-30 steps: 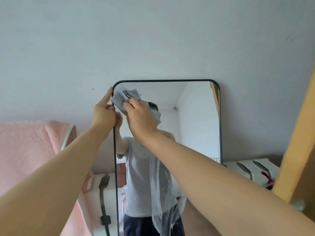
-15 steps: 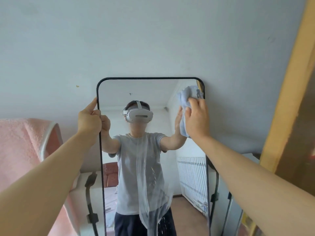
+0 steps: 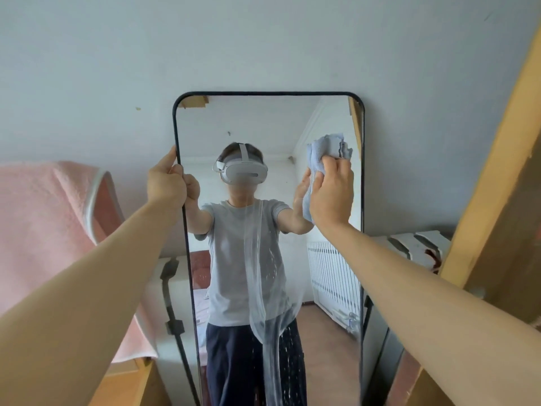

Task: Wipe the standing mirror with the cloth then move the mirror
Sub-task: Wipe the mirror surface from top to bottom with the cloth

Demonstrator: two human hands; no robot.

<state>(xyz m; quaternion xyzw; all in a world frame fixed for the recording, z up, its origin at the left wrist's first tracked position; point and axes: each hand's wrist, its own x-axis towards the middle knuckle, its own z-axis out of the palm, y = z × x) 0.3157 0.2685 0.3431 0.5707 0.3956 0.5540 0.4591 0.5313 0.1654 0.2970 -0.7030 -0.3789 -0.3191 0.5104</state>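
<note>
A tall standing mirror (image 3: 269,124) with a thin black frame and rounded corners leans against the pale wall. My left hand (image 3: 164,183) grips its left frame edge, thumb up along the frame. A crumpled light blue cloth (image 3: 325,150) is pressed to the glass near the right edge by my right hand (image 3: 332,197). A wet, streaky smear (image 3: 263,288) runs down the middle of the glass. The mirror reflects a person in a headset, a grey shirt and dark trousers.
A pink towel (image 3: 44,218) hangs over a rail at the left. Behind the mirror is a white unit (image 3: 415,247) with dark slots. A slanted yellow wooden beam (image 3: 497,159) rises at the right, close to the mirror. More wood (image 3: 128,385) lies at the lower left.
My right hand carried the cloth from the top left corner across to the right edge, then a little down the glass. My left hand stayed on the left frame edge.
</note>
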